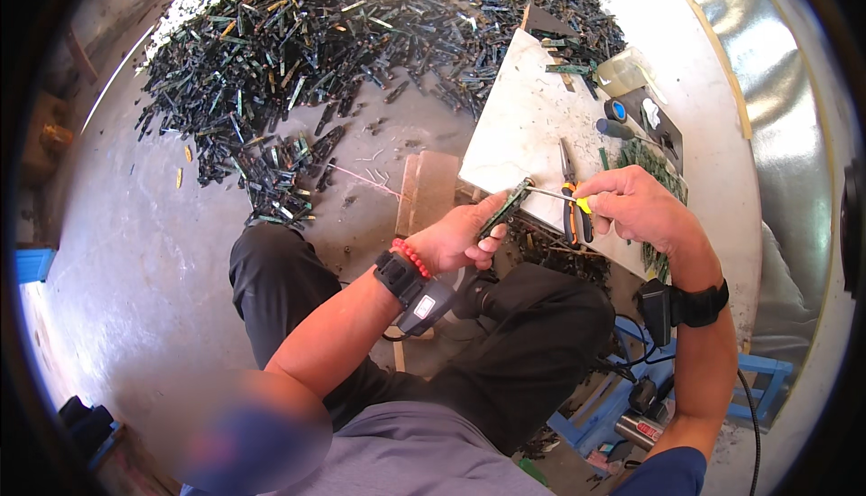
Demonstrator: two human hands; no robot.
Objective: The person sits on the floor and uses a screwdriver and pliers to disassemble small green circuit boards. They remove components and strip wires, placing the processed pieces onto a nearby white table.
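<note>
My left hand (451, 239) is closed around a narrow dark strip (505, 210), which looks like a slim circuit-board piece with a greenish edge. The strip is tilted, its upper end pointing away to the right. Between the fingers of my right hand (642, 207) is a screwdriver (552, 194) with a thin metal shaft and a yellow handle. Its tip meets the strip's upper end; whether it enters the piece is too small to see. A pair of pliers (568, 212) with orange and black handles lies on the white board (505, 117), close beside the screwdriver.
A large heap of similar dark strips (307, 54) covers the floor ahead. More green strips (649, 167) lie on the board's right side, near a roll of tape (615, 110) and a clear plastic container (622, 72). A blue stool (586, 419) stands at lower right.
</note>
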